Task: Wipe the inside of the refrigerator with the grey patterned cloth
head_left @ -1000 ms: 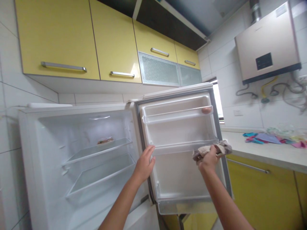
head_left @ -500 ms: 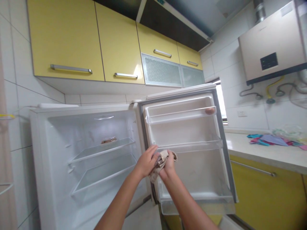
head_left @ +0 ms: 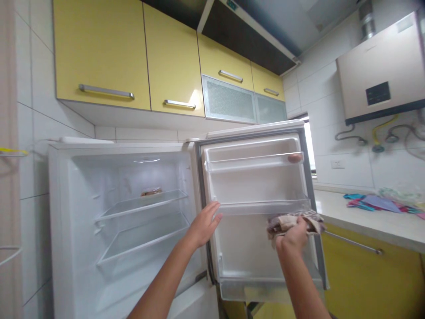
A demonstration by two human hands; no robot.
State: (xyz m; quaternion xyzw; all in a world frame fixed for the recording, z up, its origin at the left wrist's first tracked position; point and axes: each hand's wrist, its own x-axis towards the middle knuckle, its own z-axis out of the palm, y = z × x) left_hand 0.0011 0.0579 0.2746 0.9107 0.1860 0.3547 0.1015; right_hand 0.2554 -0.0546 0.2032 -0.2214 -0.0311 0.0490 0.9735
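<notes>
And here's the right hand (head_left: 294,237), fingers curled firmly round a bunched, patterned cloth (head_left: 277,223) — out in front of the fridge door (head_left: 245,241), just below the middle door shelf (head_left: 257,208) and over towards the door's free edge; whether the cloth presses on the door, I can't tell. Across at the hinge side, the left hand (head_left: 203,226) is loosely open, fingers nearly straight, thumb a little apart, its fingertips right by the end of that same shelf — contact too hard to call. Up on the top door shelf (head_left: 245,165) sits a brown, egg-like thing (head_left: 295,158) at the far right. The fridge (head_left: 61,230) stands wide open, a small packet (head_left: 152,192) on its upper glass shelf (head_left: 136,204), and off to the right colourful fabric pieces (head_left: 381,203) lie spread on the counter (head_left: 352,217).
</notes>
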